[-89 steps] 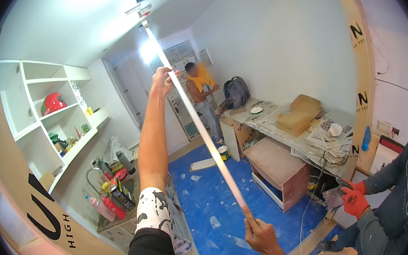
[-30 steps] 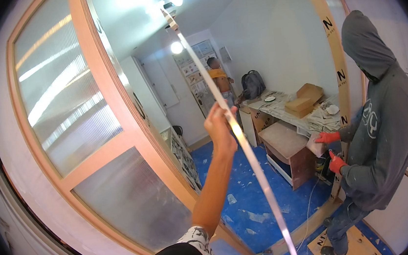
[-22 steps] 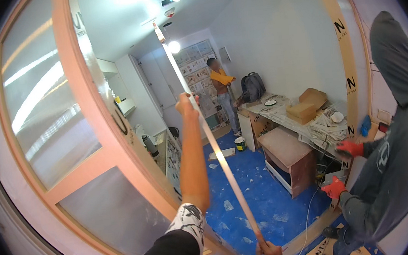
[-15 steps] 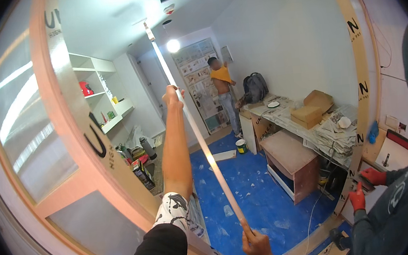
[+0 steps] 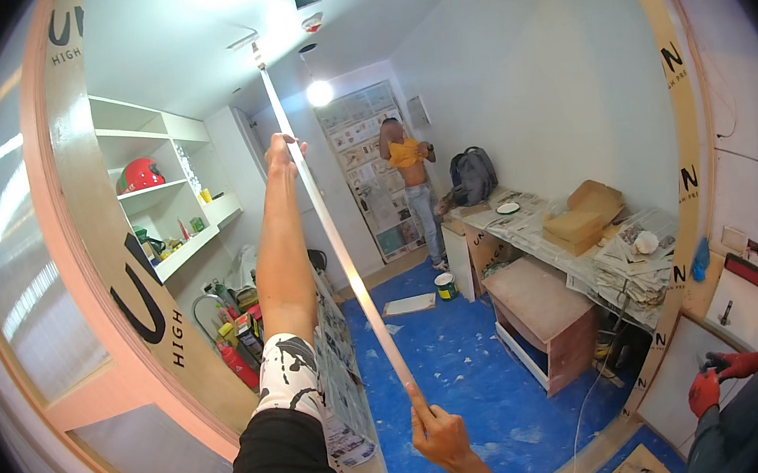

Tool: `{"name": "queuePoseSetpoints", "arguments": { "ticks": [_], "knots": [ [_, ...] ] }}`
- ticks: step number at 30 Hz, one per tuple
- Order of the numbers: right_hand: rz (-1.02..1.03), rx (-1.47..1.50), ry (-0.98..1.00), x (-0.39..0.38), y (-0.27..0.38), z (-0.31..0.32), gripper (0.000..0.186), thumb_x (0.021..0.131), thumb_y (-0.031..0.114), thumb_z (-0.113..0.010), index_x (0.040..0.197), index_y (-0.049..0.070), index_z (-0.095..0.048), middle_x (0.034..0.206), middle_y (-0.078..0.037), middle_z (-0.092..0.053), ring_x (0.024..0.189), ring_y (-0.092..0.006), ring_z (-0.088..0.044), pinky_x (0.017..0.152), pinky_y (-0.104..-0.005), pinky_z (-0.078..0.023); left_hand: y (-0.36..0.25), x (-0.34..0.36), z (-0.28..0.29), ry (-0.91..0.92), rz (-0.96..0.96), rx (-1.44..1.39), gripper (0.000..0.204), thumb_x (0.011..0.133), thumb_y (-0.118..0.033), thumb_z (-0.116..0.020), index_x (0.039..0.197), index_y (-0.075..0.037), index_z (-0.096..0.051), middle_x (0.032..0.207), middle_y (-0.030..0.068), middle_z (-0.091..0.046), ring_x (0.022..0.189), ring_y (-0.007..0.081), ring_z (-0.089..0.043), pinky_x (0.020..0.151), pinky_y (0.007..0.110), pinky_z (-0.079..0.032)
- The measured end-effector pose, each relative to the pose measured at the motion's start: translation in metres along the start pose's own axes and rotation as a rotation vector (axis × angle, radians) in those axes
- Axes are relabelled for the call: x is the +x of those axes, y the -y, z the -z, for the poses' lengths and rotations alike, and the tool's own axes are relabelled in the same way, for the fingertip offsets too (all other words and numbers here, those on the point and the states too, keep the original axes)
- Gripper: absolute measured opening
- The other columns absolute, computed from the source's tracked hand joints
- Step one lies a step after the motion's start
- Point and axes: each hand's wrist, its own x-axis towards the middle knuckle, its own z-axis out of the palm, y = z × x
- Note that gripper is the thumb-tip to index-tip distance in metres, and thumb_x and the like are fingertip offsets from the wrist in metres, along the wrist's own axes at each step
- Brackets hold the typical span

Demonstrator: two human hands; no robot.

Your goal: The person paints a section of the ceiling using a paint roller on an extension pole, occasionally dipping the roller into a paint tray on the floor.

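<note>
One long pole [image 5: 346, 262] at centre; one red helmet [image 5: 143, 173] at left; one grey backpack [image 5: 473, 175] right of centre; one paint bucket [image 5: 445, 288] near centre; two red gloves [image 5: 705, 395] at lower right.

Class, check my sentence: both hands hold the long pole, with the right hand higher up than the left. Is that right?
Not quite: the order is reversed. The head view shows the left hand higher up on the long pole and the right hand lower down. Both do hold it.
</note>
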Motion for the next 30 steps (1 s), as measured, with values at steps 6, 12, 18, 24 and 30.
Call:
{"name": "queuePoseSetpoints", "arguments": {
  "ticks": [6,12,18,24,30],
  "knots": [
    [0.075,-0.034,-0.059,-0.049,0.029,0.042,0.056,0.080,0.006,-0.061,0.135,0.009,-0.049,0.051,-0.006,-0.044,0.036,-0.0207,-0.043,0.036,-0.0333,-0.039,-0.049,-0.062,-0.024,-0.162,-0.170,0.053,0.029,0.076,-0.010,-0.054,0.093,0.014,-0.058,0.082,0.0184,-0.059,0.064,0.0243,-0.062,0.048,0.034,-0.050],
    [0.038,-0.091,-0.029,-0.165,0.076,0.119,0.051,0.080,0.006,-0.061,0.130,0.007,-0.053,0.060,-0.013,-0.052,0.041,-0.0296,-0.047,0.041,-0.0400,-0.040,-0.084,-0.217,-0.032,-0.153,-0.250,0.034,0.022,0.078,-0.009,-0.053,0.078,0.011,-0.062,0.076,0.0173,-0.061,0.060,0.0218,-0.063,0.051,0.030,-0.049],
    [-0.025,-0.146,-0.009,-0.296,0.131,0.193,0.033,0.084,0.009,-0.061,0.116,0.004,-0.060,0.060,-0.015,-0.053,0.046,-0.0282,-0.049,0.042,-0.0405,-0.038,-0.129,-0.364,-0.024,0.038,-0.343,0.046,0.026,0.081,-0.006,-0.052,0.093,0.015,-0.061,0.084,0.0172,-0.063,0.068,0.0230,-0.065,0.060,0.028,-0.049],
    [-0.723,0.111,0.229,-0.399,0.187,0.281,0.032,0.087,0.036,-0.055,0.084,0.004,-0.059,0.060,-0.012,-0.053,0.050,-0.0273,-0.050,0.049,-0.0389,-0.041,-0.173,-0.506,0.010,0.209,-0.458,0.092,0.034,0.084,-0.005,-0.052,0.111,0.015,-0.057,0.099,0.0196,-0.064,0.081,0.0253,-0.068,0.070,0.030,-0.053],
    [-0.400,-0.272,0.122,-0.483,0.197,0.312,0.025,0.084,0.028,-0.056,0.093,0.005,-0.057,0.062,-0.010,-0.053,0.049,-0.0248,-0.049,0.048,-0.0387,-0.041,-0.124,-0.586,0.039,0.294,-0.301,0.068,0.040,0.086,-0.006,-0.054,0.122,0.010,-0.051,0.109,0.0157,-0.062,0.083,0.0228,-0.067,0.070,0.029,-0.054]
  ]
}}
